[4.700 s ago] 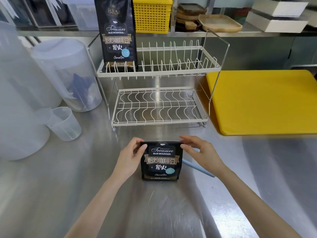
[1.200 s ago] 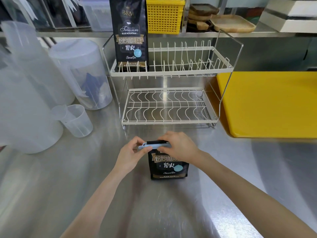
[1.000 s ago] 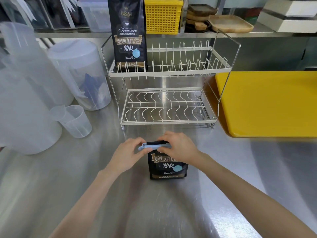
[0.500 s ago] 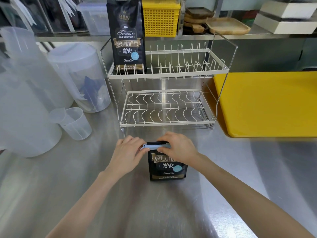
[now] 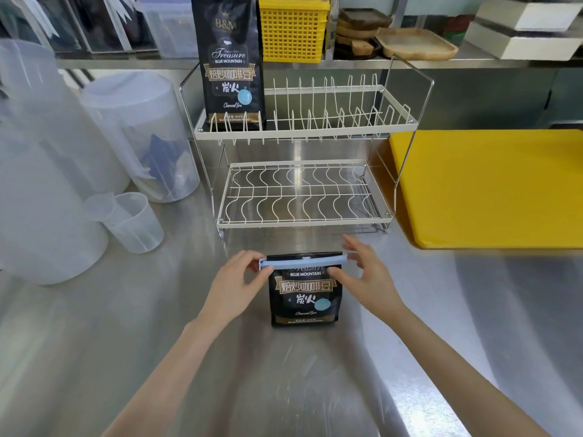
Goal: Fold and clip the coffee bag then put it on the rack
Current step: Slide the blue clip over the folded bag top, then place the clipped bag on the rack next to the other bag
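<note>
A short black coffee bag (image 5: 304,294) stands upright on the steel counter, its top folded down. A light blue clip (image 5: 303,261) runs across the folded top. My left hand (image 5: 236,285) pinches the clip's left end between thumb and fingers. My right hand (image 5: 366,275) hovers at the clip's right end with fingers spread, its thumb resting on the bag's front. Behind stands a white two-tier wire rack (image 5: 303,190); its lower tier is bare.
A taller black coffee bag (image 5: 228,61) stands at the left of the rack's upper tier. Translucent plastic jugs (image 5: 138,137) and a small measuring cup (image 5: 132,222) are at the left. A yellow cutting board (image 5: 492,184) lies to the right. A yellow basket (image 5: 293,29) sits on the shelf behind.
The blue clip came off the counter and now sits across the bag's folded top. My right hand has lifted off the clip and spread its fingers; the left still pinches the left end.
</note>
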Demonstrator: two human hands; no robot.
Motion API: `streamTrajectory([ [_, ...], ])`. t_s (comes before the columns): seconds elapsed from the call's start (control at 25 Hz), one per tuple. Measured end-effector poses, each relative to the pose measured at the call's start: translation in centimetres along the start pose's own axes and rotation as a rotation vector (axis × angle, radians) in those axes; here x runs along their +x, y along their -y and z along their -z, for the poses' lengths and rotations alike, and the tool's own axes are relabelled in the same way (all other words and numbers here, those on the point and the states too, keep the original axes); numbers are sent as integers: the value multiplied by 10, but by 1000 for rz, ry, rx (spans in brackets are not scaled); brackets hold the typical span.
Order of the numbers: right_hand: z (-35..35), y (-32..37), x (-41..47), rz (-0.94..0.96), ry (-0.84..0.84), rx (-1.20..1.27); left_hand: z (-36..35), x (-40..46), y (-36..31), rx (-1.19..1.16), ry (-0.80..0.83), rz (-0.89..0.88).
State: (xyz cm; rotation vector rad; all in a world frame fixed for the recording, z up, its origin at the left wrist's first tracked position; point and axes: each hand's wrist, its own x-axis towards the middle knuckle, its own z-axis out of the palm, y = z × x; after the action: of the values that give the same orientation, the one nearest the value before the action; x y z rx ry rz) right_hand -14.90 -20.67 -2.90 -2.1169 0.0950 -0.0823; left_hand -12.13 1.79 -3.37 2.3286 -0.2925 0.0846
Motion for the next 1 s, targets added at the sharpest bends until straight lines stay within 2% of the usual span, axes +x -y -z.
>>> streamTrajectory([
  [0.08, -2, -11, -8, -80, -75, 78, -1, -1, -1, -84, -3, 61],
  [0.24, -12, -22, -18, -171, -21, 167, -4, -2, -5, -260, -33, 176],
  [0.32, -18, -24, -17, -204, -54, 181, -7, -2, -9, -353, -71, 243],
  [0.4, -19, -26, -16, -223, -104, 188, -9, -1, -15, -392, -82, 272],
  [0.56, -17, -27, -16, -232, -100, 251, -7, 3, -17, -465, -72, 282],
  [0.68, -21, -27, -17, -243, -101, 275, -12, -7, -11, -565, -96, 373],
  [1.0, -23, -31, -25, -243, -105, 233, -42, -39, -1, -533, -105, 473],
])
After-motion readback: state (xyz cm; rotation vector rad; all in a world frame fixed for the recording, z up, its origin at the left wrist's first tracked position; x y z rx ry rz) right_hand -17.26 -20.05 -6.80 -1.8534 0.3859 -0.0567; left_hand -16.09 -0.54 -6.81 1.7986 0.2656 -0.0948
